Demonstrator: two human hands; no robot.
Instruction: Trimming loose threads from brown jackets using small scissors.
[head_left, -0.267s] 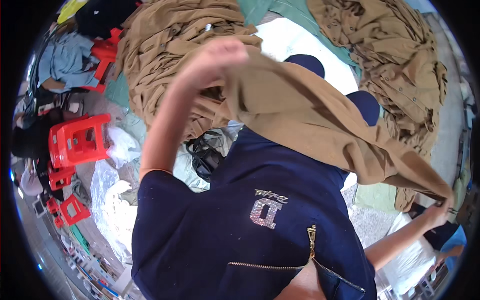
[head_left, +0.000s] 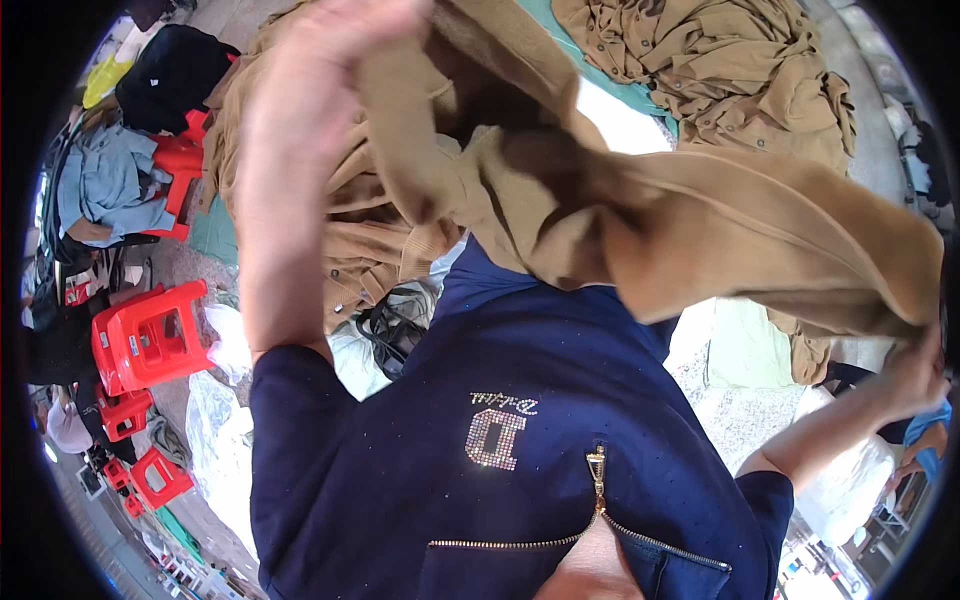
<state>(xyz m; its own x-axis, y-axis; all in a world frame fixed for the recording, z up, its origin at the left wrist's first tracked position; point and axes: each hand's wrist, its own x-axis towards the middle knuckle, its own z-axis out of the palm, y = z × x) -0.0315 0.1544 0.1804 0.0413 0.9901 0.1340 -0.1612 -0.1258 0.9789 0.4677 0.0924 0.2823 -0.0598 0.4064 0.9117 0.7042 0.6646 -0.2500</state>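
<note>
A brown knit garment (head_left: pixel 700 230) is stretched across in front of me, raised between my two hands and hanging in folds over my lap. My left hand (head_left: pixel 365 30), smeared by motion at the top edge, is closed on its upper left part. At the far right my right hand (head_left: pixel 915 375) grips the other end, its fingers partly hidden by the cloth. A heap of similar brown knit clothes (head_left: pixel 375 260) lies behind my left forearm, with some buttons and ribbing showing. Another brown buttoned heap (head_left: pixel 720 80) lies at the far right.
Red plastic stools (head_left: pixel 155 335) stand on the left, near clear plastic bags (head_left: pixel 215 430). Light blue clothing (head_left: pixel 115 185) and black clothing (head_left: pixel 180 80) are piled at the upper left. Black straps (head_left: pixel 395 325) lie beside my lap. A white bag (head_left: pixel 845 485) is at the lower right.
Both hands have risen, the left one toward the top edge and slightly left. The brown garment has lifted and bunched with them, its right end higher than before.
</note>
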